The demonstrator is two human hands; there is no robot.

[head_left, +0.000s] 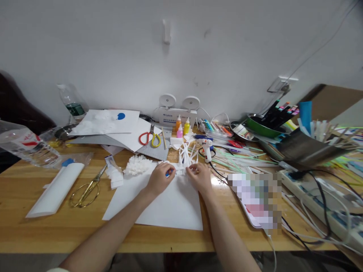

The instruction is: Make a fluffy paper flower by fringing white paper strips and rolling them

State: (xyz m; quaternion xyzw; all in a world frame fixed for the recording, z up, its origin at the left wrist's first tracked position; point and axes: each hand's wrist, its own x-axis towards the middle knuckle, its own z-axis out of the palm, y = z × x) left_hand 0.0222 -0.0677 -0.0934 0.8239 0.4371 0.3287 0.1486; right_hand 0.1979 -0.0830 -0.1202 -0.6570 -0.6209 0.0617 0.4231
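Over the far part of a white sheet of paper, my two hands work close together. My left hand is closed in a pinch, with a bit of blue showing at its fingertips. My right hand pinches at the other side, its fingers bent. A small white paper strip spans the gap between the fingertips; its exact shape is blurred. Just beyond it lies a bunch of thin white strips. To the left of my left hand sits a ruffled white paper cluster.
Gold-handled scissors, a white paper roll and a folded white strip lie left. A glue gun, a phone and a corded power strip are right. Paint bottles and red-handled scissors stand or lie behind.
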